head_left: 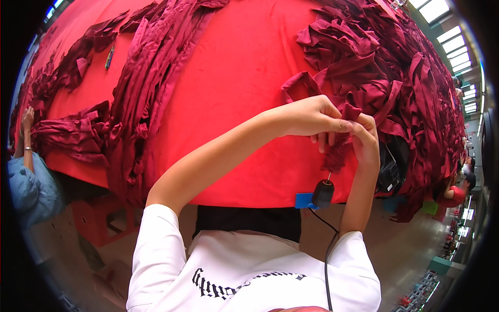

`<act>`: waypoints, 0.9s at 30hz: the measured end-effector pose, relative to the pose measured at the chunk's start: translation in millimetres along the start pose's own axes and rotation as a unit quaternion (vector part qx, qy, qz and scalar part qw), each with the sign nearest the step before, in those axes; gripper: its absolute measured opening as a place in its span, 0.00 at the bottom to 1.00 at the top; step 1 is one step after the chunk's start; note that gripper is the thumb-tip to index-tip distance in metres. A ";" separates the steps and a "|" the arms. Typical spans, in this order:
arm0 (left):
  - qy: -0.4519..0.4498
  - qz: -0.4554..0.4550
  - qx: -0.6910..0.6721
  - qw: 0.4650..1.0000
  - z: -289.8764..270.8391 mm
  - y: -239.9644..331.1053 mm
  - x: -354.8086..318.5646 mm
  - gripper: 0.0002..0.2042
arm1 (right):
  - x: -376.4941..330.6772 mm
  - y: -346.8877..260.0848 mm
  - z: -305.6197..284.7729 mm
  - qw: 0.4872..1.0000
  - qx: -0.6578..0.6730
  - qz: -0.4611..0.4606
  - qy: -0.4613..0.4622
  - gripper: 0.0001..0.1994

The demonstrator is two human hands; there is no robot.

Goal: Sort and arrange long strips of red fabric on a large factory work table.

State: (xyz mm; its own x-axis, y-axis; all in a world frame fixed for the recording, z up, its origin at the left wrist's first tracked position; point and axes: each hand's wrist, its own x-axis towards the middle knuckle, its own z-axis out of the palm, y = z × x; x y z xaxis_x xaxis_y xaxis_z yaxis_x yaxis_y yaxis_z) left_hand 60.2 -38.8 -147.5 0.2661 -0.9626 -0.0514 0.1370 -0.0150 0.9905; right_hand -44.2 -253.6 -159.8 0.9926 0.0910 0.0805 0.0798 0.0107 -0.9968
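Note:
Over the right part of the red-covered table, my left hand point(312, 115) and my right hand point(367, 141) meet fingertip to fingertip. Both pinch a dark red fabric strip point(351, 111), whose upper end pokes up between them. Below the fingers, bunched dark red fabric point(337, 157) is gathered around a thin metal rod. That rod rises from a black, tapered device point(323, 193) with a cable, standing at the table's front edge beside a small blue block point(303, 200). My fingers partly hide where the strip and the bunched fabric meet.
A big heap of dark red strips point(358, 47) covers the table's right side. A long bundle of strips point(150, 78) lies to the left, near small thread snips point(109, 57). A black case point(393, 167) sits right of my right hand. Another person's hand point(28, 118) is far left.

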 end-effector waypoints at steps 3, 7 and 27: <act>-0.030 -0.002 -0.003 1.000 -3.4 -2.6 -2.1 0.22 | -12.0 9.3 6.5 0.996 0.028 0.010 0.080 0.10; -0.047 -0.020 0.023 0.998 -5.4 1.1 -3.2 0.23 | -9.0 11.6 -2.0 1.000 0.013 -0.002 0.003 0.10; 0.051 0.022 0.109 0.992 -2.7 13.7 -5.6 0.24 | -1.1 -1.9 20.8 0.997 -0.019 0.011 0.070 0.11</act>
State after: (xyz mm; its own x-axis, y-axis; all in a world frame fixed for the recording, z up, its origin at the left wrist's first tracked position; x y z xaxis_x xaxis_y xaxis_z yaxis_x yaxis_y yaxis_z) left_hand 63.2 -32.9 -134.0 0.3647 -0.9311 -0.0085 -0.0837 -0.0418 0.9956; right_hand -47.4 -233.1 -158.0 0.9969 -0.0494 0.0609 0.0596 -0.0273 -0.9978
